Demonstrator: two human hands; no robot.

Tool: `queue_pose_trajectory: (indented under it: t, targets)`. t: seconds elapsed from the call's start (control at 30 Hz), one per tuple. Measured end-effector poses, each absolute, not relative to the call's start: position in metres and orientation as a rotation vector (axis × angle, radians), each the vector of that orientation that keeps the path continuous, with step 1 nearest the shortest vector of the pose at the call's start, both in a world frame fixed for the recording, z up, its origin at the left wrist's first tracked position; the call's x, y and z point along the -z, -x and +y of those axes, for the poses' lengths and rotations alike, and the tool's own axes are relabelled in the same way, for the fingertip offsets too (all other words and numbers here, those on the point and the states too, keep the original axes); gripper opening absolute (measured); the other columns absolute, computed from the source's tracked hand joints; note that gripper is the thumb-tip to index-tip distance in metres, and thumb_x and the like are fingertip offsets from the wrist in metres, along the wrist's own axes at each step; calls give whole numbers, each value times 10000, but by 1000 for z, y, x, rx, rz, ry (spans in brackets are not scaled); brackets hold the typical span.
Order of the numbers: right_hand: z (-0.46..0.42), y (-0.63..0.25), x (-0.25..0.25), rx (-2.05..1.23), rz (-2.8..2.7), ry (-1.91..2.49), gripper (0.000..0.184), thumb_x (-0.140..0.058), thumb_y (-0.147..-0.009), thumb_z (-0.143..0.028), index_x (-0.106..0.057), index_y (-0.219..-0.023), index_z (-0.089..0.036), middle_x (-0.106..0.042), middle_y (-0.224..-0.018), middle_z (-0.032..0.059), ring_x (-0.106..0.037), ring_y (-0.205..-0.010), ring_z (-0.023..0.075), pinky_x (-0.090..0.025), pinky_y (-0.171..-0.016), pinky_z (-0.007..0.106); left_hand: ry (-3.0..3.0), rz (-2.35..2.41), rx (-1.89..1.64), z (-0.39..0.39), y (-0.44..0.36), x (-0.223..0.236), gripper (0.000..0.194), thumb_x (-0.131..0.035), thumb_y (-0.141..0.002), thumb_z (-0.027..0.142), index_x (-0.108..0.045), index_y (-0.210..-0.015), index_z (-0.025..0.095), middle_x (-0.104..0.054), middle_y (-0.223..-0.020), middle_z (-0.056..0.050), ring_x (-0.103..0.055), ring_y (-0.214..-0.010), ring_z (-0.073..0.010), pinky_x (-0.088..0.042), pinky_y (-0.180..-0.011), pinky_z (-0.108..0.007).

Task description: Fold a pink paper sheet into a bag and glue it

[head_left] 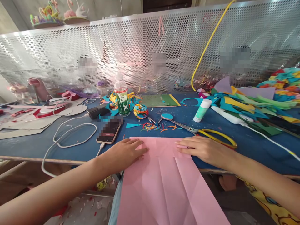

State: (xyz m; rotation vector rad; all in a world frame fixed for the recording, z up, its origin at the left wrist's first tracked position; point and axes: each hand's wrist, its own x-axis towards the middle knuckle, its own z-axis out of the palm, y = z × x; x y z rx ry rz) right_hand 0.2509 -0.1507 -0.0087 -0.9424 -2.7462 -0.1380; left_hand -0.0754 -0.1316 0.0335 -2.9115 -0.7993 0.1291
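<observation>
A large pink sheet of paper [171, 187] with lengthwise creases lies over the front edge of the blue table and hangs down towards me. My left hand [132, 150] rests flat on its upper left corner, fingers stretched out. On the upper right edge lies my right hand [199, 148], its fingers also extended and pressing the paper. Just beyond the sheet are scissors with yellow handles [217, 137], close to my right hand, and a small blue paper disc [167, 116]. A phone [109, 131] on a charging cable lies beyond my left hand.
A plastic bottle [122, 98] and a multicoloured paper ball [141, 111] stand mid-table. To the right are a glue stick [202, 111], a white glue gun [228, 115] and heaped paper scraps [253, 103]. White cable [77, 125] loops at left. Perforated metal panel [140, 47] lines the back.
</observation>
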Motion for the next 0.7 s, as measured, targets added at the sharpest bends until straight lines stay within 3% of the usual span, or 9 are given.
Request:
queue_pose_trajectory:
  t: [0.17,0.37,0.5,0.7]
  targets:
    - [-152,-244,4,-10,-2649,982,434,-334,-838,-85,-654,-1057,-280,-663,-1088,6,-595,-1027,195,-483,-863,382,3003,-899,-114,-128,66,-41,316,-318,-934,325,-538,-1155,279,-529,-1183,-56,-527,-1068,-202,-433,-898,-351]
    - [-160,-227,-2,-82,-2512,1202,248,-450,-821,-165,-666,-929,-225,-656,-1027,47,-589,-963,197,-456,-852,359,2963,-1041,-2,-123,45,-31,261,-349,-916,300,-569,-963,166,-558,-1058,-83,-553,-959,-212,-454,-816,-357]
    - [-165,-224,3,-159,-2463,1240,169,-491,-824,-232,-629,-919,-210,-617,-1049,70,-551,-1006,202,-442,-851,345,2931,-1040,96,-126,41,-19,289,-314,-927,278,-507,-1092,140,-528,-1170,-115,-523,-1040,-227,-428,-861,-392]
    - [-165,-222,-1,-147,-2472,1245,136,-491,-833,-242,-612,-888,-215,-609,-1017,61,-549,-968,197,-420,-848,351,2990,-952,62,-125,44,-13,395,-229,-948,247,-384,-1309,205,-344,-1419,-69,-335,-1287,-202,-312,-1011,-389]
